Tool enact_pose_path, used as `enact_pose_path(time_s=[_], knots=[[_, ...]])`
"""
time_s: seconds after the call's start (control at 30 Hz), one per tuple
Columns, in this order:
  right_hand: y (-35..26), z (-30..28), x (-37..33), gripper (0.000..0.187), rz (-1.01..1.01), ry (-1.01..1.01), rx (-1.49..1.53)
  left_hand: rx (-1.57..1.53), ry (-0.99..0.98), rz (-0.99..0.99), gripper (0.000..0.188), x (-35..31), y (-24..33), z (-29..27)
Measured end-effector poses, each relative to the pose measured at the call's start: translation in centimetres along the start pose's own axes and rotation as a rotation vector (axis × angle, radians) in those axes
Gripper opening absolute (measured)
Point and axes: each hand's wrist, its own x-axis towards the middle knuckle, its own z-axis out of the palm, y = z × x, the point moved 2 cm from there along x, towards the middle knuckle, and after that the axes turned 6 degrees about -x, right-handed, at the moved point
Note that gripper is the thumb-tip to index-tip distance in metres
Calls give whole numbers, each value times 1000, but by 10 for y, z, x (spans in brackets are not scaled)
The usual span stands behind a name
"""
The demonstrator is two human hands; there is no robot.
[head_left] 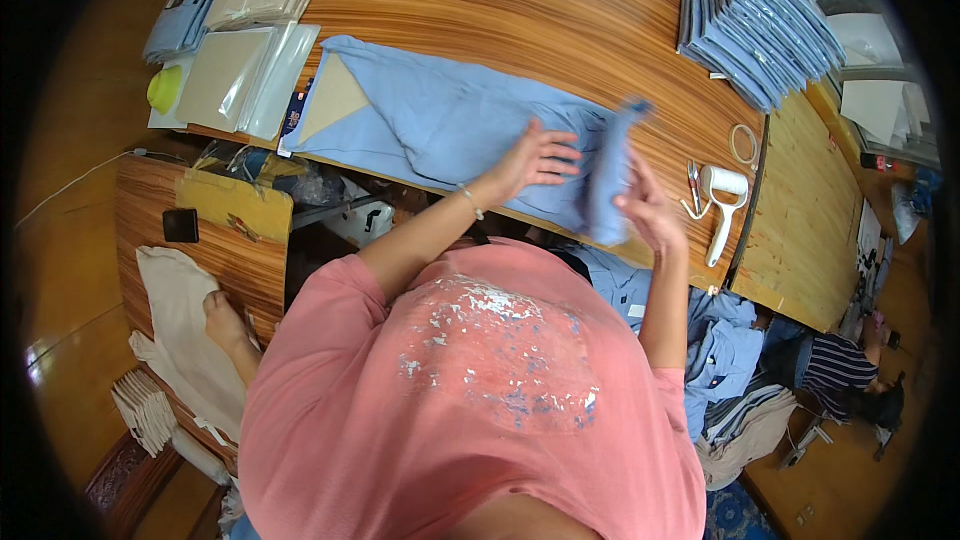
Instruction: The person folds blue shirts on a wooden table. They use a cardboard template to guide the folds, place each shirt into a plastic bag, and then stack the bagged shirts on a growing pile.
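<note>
A light blue garment [470,125] lies stretched along the front of the wood-grain table, folded into a long strip. At its left end a beige flat piece [335,103] shows as a triangle. My left hand [543,157] is open over the garment, palm facing right and fingers spread; whether it touches the cloth I cannot tell. My right hand [652,208] is closed on the garment's right end, which stands raised as a flap and is smeared by motion. Some of the right fingers are hidden behind that flap.
Right of the garment lie a white lint roller [722,205], small scissors-like tools [694,185] and a tape ring [743,144]. Bagged blue garments [750,30] are stacked at far right; plastic sleeves [255,80] lie left. Another person's hand [226,322] rests on beige cloth [185,310].
</note>
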Motion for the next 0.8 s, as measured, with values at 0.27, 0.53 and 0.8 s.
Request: enact_pose_path(time_s=[0.27, 0.53, 0.8], knots=[[27, -10, 30, 44, -71, 122, -325, 633, 400, 195, 48, 4, 5, -20], [32, -17, 39, 39, -504, 333, -1060, 857, 439, 362, 48, -20, 1, -8], [40, -12, 43, 45, -496, 282, -1363, 1407, 759, 765, 48, -35, -3, 23]])
